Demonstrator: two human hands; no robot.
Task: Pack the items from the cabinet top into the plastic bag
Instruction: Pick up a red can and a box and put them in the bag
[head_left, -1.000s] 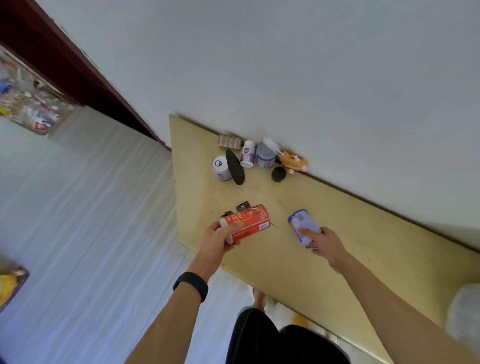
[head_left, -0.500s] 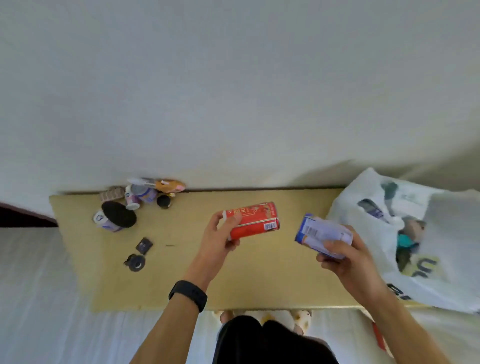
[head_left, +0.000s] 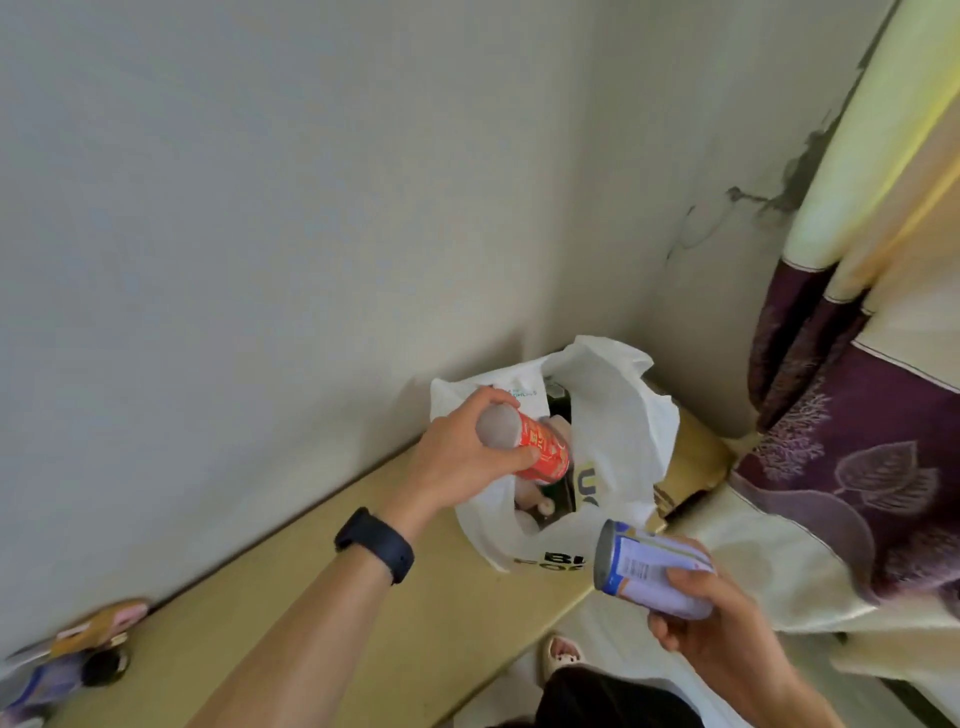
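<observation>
Left hand grasps red can over open plastic bag; right hand grasps blue-and-white can just beside it.
Bag sits on cabinet top; lower red can well inside before letting go, since the floppy rim may fold.

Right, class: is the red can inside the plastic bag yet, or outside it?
Outside. The left hand grips the red can, tilted, over the open mouth of the plastic bag; both its ends show.
</observation>
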